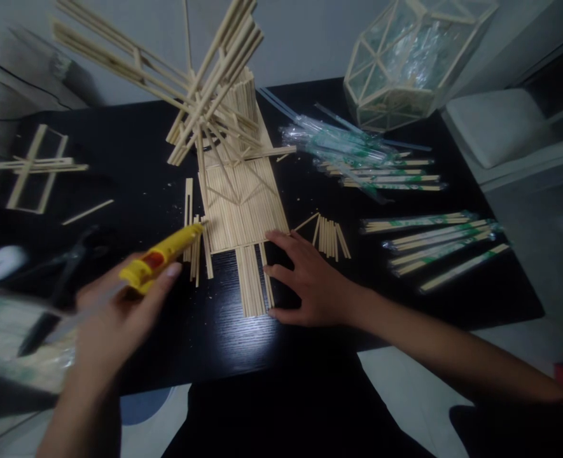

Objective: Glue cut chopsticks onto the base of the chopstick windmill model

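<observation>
A yellow hot glue gun is gripped in my left hand, a whitish glue stick jutting from its back. Its nozzle points at the left edge of a windmill-like model built from wooden chopsticks. My right hand lies with fingers spread at the model's front right corner. Its fingertips touch the platform edge and a thin strip of sticks. Beside that strip, a wider panel of sticks runs out from the platform's front. Crossed stick blades rise at the model's back.
Wrapped chopsticks and plastic wrappers lie at right. Short cut sticks sit right of the model, more sticks left. A stick frame, dark tool and white mouse-like object are far left. A geometric glass case stands behind.
</observation>
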Tool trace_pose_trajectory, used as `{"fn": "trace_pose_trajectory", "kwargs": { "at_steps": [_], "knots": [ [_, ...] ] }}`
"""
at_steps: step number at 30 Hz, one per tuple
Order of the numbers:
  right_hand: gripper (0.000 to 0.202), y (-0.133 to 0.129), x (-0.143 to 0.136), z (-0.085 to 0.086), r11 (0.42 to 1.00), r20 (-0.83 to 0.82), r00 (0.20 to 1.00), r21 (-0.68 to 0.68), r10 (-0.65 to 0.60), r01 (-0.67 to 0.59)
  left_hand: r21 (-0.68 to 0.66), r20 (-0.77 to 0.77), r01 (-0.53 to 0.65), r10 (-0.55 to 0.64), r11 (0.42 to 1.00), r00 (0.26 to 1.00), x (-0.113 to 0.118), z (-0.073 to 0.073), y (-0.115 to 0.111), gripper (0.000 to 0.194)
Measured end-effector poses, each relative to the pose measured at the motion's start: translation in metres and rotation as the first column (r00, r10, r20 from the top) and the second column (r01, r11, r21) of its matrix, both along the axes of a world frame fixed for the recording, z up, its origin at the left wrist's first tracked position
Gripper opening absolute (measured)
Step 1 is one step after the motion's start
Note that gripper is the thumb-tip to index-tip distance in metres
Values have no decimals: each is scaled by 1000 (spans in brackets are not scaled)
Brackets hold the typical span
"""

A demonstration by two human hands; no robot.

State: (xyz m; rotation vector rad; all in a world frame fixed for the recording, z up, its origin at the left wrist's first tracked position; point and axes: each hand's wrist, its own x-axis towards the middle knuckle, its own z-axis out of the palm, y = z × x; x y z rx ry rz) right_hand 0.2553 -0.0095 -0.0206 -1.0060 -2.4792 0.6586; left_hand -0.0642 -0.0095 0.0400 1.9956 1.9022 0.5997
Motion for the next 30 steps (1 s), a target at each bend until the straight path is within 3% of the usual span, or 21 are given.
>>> {"fn": "trace_pose_trajectory", "kwargs": {
  "at_steps": [3, 8, 12, 18, 23, 27, 28, 30],
  "knots": [
    [53, 0, 0, 0, 1000, -3, 1000, 7, 2, -2, 20, -128, -101, 102, 995, 987, -10, 5, 6, 33],
    [53, -1, 1, 0, 1000, 0, 1000, 23, -3, 3, -46, -344, -7, -10, 999, 939, -20, -2, 23, 42],
    [53, -1, 0, -1, 999, 1, 1000, 36, -8, 8, -56, -498, -40, 7, 998, 867, -22, -13, 34, 54],
    [55, -2, 0, 0, 999, 18, 1000, 34, -5, 4, -116, -633, 44, -108, 992, 767, -32, -13, 41, 54],
    [54, -1, 0, 1, 1000, 27, 1000, 26, -2, 2, -132, -619, 57, -127, 990, 775, -37, -8, 37, 52],
    [56, -1, 1, 1, 1000, 30, 1000, 28, -2, 1, 107, -491, 43, 15, 993, 871, -14, -2, 22, 42],
    [57, -1, 1, 1, 1000, 31, 1000, 29, -1, 1, 161, -420, 90, -15, 983, 908, -5, -2, 17, 34],
    [57, -1, 1, 1, 1000, 40, 999, 30, -2, 1, 196, -267, 268, -211, 943, 940, 18, -5, 7, 21]
  ]
}}
